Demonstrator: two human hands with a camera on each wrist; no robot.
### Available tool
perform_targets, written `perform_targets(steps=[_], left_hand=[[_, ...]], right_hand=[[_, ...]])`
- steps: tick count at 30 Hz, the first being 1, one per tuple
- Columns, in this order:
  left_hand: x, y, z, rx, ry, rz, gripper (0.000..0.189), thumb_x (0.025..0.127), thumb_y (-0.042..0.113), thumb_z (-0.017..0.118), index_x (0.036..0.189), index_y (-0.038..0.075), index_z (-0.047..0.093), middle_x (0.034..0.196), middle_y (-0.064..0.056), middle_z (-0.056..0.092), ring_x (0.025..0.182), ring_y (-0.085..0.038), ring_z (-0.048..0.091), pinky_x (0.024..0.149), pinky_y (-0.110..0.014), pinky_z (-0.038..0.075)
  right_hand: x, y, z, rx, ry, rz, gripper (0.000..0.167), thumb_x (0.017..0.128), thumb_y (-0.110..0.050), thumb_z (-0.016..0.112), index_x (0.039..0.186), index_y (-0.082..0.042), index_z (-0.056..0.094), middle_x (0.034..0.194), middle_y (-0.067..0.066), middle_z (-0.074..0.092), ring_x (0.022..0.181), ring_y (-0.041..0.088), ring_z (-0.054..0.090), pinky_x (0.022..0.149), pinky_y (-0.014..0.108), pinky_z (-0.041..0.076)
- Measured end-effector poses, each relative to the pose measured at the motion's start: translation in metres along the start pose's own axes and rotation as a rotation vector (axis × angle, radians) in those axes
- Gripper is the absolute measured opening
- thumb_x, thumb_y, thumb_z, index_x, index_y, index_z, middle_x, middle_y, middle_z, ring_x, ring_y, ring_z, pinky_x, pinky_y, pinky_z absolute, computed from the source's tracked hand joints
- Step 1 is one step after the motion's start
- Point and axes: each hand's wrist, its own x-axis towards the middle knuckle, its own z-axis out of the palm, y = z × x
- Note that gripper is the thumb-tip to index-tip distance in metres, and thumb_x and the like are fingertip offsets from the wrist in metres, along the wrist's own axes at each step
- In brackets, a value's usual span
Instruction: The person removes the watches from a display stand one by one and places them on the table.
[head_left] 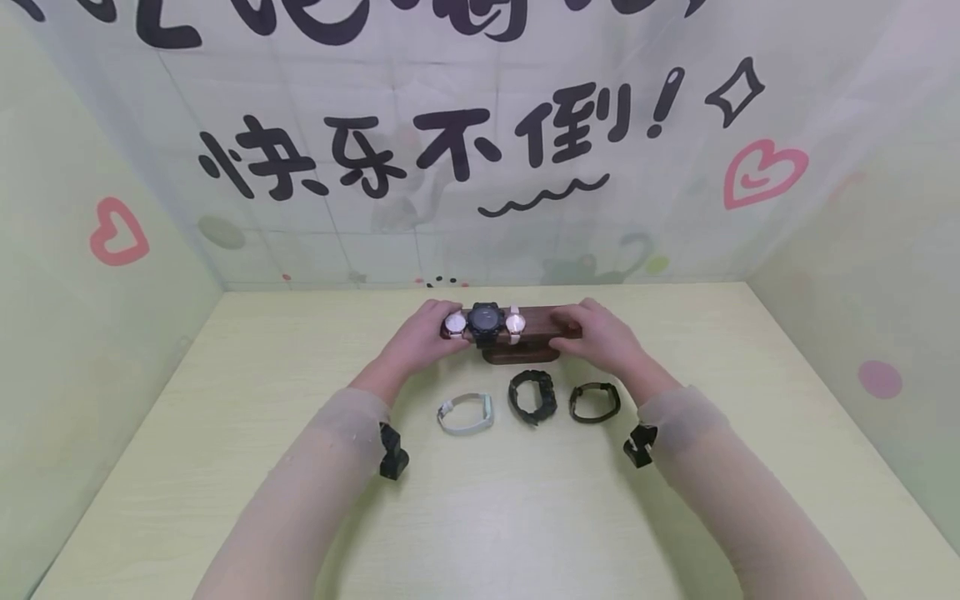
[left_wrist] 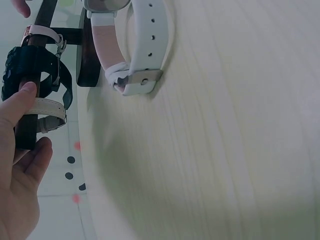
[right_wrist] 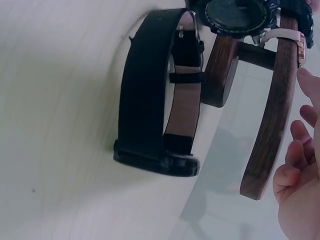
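Observation:
A dark wooden watch stand (head_left: 540, 325) carries a white-strapped watch (head_left: 455, 323) at its left end, a chunky black watch (head_left: 486, 320) beside it, and a pale-strapped watch (head_left: 515, 323). My left hand (head_left: 431, 333) holds the white-strapped watch at the bar end; in the left wrist view its thumb lies over the wooden bar (left_wrist: 26, 135) by the strap. Over the right end hovers my right hand (head_left: 603, 337), fingers loosely bent. A gap shows between those fingers (right_wrist: 300, 137) and the wooden bar (right_wrist: 270, 135) in the right wrist view.
Three watches lie before the stand: one with a white strap (head_left: 465, 429), a chunky black one (head_left: 534, 400) and a slim black one (head_left: 595, 404). Behind the pale wooden table (head_left: 480, 517) hangs a printed curtain (head_left: 450, 242).

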Motion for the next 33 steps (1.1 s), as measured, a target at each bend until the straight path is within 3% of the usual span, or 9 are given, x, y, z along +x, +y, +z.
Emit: perform_targets(steps=[10,16,22,33], left_hand=[[0.003,-0.002,0.001,0.000,-0.005,-0.003,0.067,0.081,0.025,0.074,0.137,0.004,0.043,0.129,-0.017,0.046,0.115,-0.030,0.049,0.101,-0.043,0.039],[0.005,-0.002,0.003,0.003,0.000,0.017,0.066,0.081,0.025,0.074,0.136,0.003,0.044,0.128,-0.018,0.047,0.114,-0.030,0.049,0.101,-0.043,0.039],[0.004,0.000,0.003,-0.004,0.007,0.018,0.067,0.080,0.024,0.075,0.135,0.003,0.044,0.128,-0.018,0.047,0.114,-0.031,0.049,0.101,-0.044,0.038],[0.002,-0.004,0.004,-0.055,0.017,-0.013,0.068,0.080,0.026,0.075,0.137,0.005,0.044,0.130,-0.017,0.046,0.117,-0.032,0.047,0.103,-0.045,0.036]], right_hand=[[0.008,0.009,0.003,-0.110,0.110,-0.099,0.055,0.077,-0.033,0.077,0.123,-0.007,0.061,0.096,0.014,0.053,0.087,0.028,0.045,0.075,0.041,0.041],[0.011,0.014,0.005,-0.195,0.122,-0.067,0.055,0.077,-0.042,0.075,0.123,-0.016,0.062,0.106,0.013,0.052,0.096,0.031,0.042,0.084,0.047,0.035],[0.012,0.018,0.005,-0.141,0.094,-0.011,0.054,0.079,-0.045,0.072,0.126,-0.021,0.059,0.123,0.013,0.047,0.112,0.036,0.038,0.093,0.056,0.027],[0.014,0.025,0.017,0.022,0.108,0.022,0.051,0.083,-0.040,0.070,0.128,-0.019,0.058,0.130,0.015,0.042,0.121,0.040,0.031,0.097,0.059,0.028]])
